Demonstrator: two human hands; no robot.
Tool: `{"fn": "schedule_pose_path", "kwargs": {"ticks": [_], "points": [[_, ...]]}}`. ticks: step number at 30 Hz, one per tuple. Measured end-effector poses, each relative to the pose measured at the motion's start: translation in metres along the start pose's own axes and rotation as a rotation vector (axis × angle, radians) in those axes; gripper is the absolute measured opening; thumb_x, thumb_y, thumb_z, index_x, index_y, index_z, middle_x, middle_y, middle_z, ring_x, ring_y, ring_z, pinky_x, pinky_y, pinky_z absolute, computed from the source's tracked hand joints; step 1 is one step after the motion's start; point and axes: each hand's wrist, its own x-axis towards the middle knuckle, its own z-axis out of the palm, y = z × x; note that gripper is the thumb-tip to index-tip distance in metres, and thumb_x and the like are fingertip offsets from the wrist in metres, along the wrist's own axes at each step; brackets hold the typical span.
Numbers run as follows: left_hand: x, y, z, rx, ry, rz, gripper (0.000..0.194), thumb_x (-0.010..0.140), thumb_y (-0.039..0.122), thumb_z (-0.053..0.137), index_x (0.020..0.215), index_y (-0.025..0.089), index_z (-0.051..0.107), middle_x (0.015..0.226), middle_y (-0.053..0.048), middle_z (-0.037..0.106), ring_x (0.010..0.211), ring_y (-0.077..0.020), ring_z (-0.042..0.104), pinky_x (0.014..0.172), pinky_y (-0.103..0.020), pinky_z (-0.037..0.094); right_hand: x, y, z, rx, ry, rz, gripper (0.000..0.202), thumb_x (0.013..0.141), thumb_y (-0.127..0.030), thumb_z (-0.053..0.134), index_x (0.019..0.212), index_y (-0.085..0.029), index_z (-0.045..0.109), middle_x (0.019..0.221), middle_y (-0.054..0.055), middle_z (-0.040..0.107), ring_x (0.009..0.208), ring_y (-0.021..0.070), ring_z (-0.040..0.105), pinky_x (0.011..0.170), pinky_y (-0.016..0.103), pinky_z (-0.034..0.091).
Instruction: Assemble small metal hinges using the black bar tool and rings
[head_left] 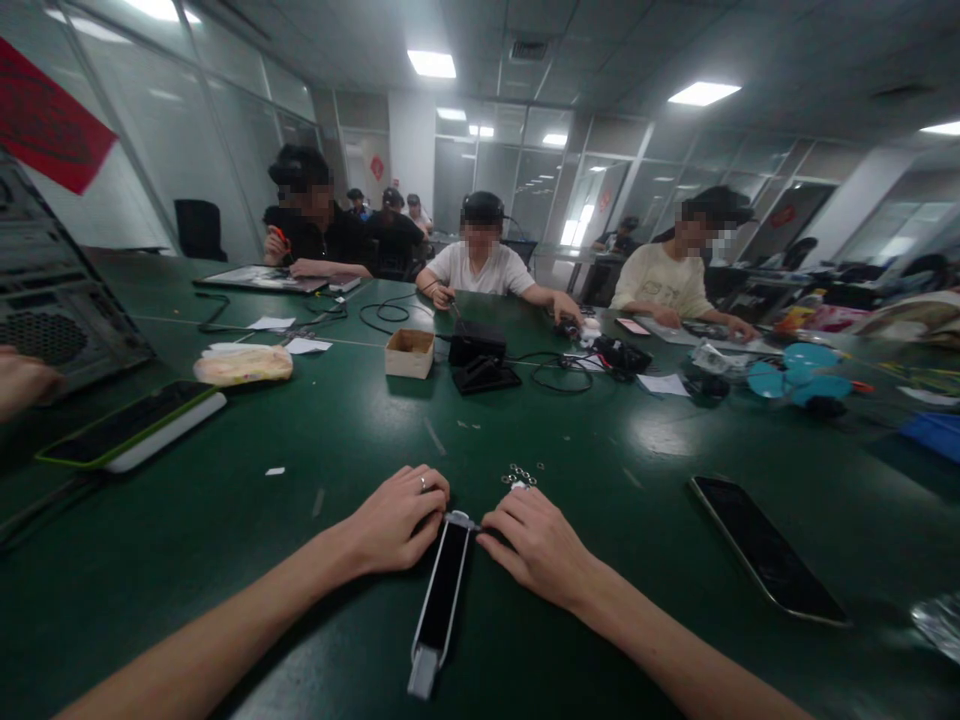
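Note:
A long, narrow frame point(444, 590) with light edges and a dark middle lies on the green table, its far end between my hands. My left hand point(401, 515), with a ring on one finger, has its fingers curled together at the far end's left side. From the right, my right hand point(536, 545) touches the same end with its fingertips pressed together. Several small rings point(519, 472) lie just beyond my right hand.
A phone point(769, 550) lies at right, and a green-edged device point(124, 425) at left. Farther off stand a small box point(409, 354) and a black stand point(480, 360) among cables. People sit across the table point(360, 430).

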Motion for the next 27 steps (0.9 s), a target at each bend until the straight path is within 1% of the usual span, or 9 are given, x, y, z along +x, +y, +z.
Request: {"fn": "schedule_pose_path", "kwargs": {"ticks": [9,15,19,24,27], "points": [[0.0008,0.0029,-0.0024,-0.013,-0.007,-0.005,0.019,0.087,0.016,0.04,0.083,0.016,0.059,0.096,-0.008,0.058,0.085,-0.0206,0.053,0.076,-0.033,0.039,0.0027,-0.0038,0.0008,0.016,-0.024,0.048,0.013,0.087,-0.025,0.059,0.09,-0.013,0.063,0.082,0.007,0.063,0.074,0.0189,0.054,0.067,0.033,0.043],[0.0012,0.0021,-0.0019,-0.006,-0.003,-0.001,0.019,0.087,0.016,0.041,0.082,0.015,0.059,0.095,-0.009,0.058,0.084,-0.0203,0.052,0.077,-0.033,0.039,0.0038,-0.0051,-0.0014,0.013,-0.017,0.038,0.011,0.087,-0.023,0.057,0.09,-0.014,0.063,0.081,0.007,0.063,0.073,0.019,0.054,0.067,0.033,0.042],[0.0,0.0014,-0.001,-0.004,0.014,0.003,0.017,0.086,0.016,0.042,0.082,0.016,0.058,0.095,-0.008,0.058,0.084,-0.0198,0.052,0.077,-0.032,0.039,0.0039,-0.0048,0.0014,0.015,0.001,0.037,0.011,0.088,-0.022,0.055,0.088,-0.015,0.062,0.081,0.007,0.063,0.072,0.0182,0.053,0.065,0.032,0.041],[-0.0013,0.0029,0.0001,0.005,0.036,0.006,0.013,0.084,0.015,0.045,0.079,0.016,0.056,0.092,-0.006,0.058,0.084,-0.0186,0.053,0.075,-0.031,0.039,0.0017,-0.0028,0.0064,0.011,0.071,0.019,0.008,0.087,-0.021,0.054,0.085,-0.017,0.061,0.078,0.005,0.061,0.072,0.0172,0.053,0.067,0.031,0.04],[-0.0014,0.0035,0.0003,0.013,0.028,0.001,0.011,0.085,0.015,0.047,0.082,0.016,0.057,0.094,-0.006,0.059,0.084,-0.0178,0.054,0.075,-0.03,0.04,0.0007,-0.0004,0.0055,0.015,0.064,0.029,0.008,0.087,-0.019,0.053,0.087,-0.018,0.061,0.078,0.004,0.061,0.072,0.0165,0.053,0.066,0.03,0.04]]}}
